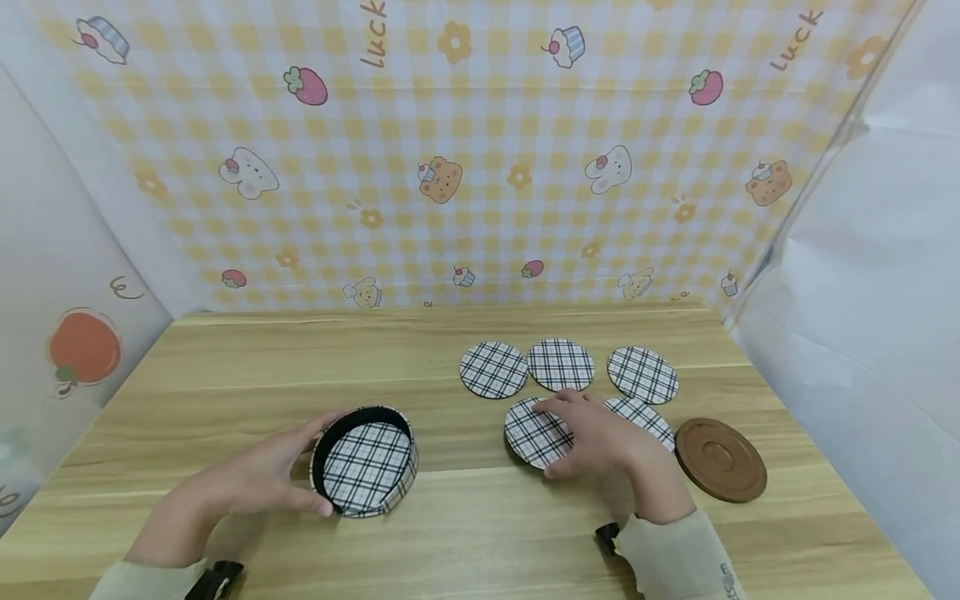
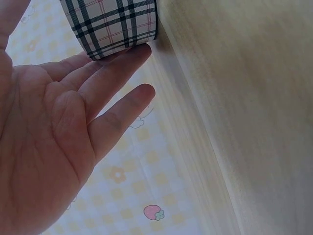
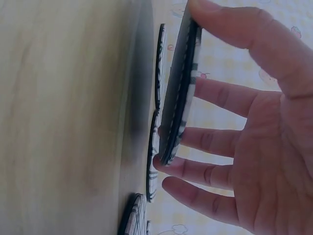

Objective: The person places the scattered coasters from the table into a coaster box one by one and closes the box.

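Observation:
My left hand point(image 1: 262, 471) curves around the left side of a round, open-topped plaid coaster holder point(image 1: 401, 483), thumb at its near side and fingers behind. In the left wrist view, fingertips touch the holder's checked wall point(image 2: 117, 24). A black inner wall and a plaid disc face show inside; whether that is a coaster or the bottom I cannot tell. My right hand point(image 1: 600, 437) pinches a round plaid coaster point(image 1: 532, 433) by its edges, slightly tilted and raised off the table. Its dark underside point(image 3: 176, 83) shows in the right wrist view.
Behind the right hand lie three plaid coasters, at left point(image 1: 493, 369), middle point(image 1: 561, 364) and right point(image 1: 642, 375). Another coaster point(image 1: 648, 421) is partly hidden by that hand. A brown round disc point(image 1: 720, 460) lies at the right on the wooden table point(image 1: 465, 533). A patterned cloth hangs behind.

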The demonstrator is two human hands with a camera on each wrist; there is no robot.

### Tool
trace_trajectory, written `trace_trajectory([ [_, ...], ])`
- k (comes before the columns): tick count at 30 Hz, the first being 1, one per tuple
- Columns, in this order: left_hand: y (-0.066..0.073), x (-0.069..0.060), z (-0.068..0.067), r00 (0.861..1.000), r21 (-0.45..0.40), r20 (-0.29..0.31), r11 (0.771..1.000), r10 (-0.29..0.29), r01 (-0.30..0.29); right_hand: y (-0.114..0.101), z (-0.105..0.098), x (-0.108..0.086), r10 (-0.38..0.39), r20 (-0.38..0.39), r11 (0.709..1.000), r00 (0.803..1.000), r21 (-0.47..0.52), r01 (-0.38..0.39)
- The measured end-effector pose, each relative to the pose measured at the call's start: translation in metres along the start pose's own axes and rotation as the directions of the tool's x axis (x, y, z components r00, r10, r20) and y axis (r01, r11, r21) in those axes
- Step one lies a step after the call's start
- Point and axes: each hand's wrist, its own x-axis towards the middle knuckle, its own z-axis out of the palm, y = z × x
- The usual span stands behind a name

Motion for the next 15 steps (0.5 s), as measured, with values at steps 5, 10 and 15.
trace_trajectory([
  [5,-0.001,-0.001,0.0,1.0,-0.013,0.007,1.0,-0.013,0.013,-0.003,0.001,0.001,-0.018,0.002,1.0,1.0,0.007,0.018],
  [10,-0.001,-0.001,-0.001,1.0,-0.013,0.01,1.0,-0.017,0.017,-0.008,0.003,0.002,-0.06,0.007,0.998,0.998,0.012,0.06],
  [15,0.0,0.0,-0.001,1.0,-0.004,0.009,1.0,-0.011,0.011,-0.015,0.009,0.007,-0.15,0.002,0.988,0.989,-0.02,0.15],
])
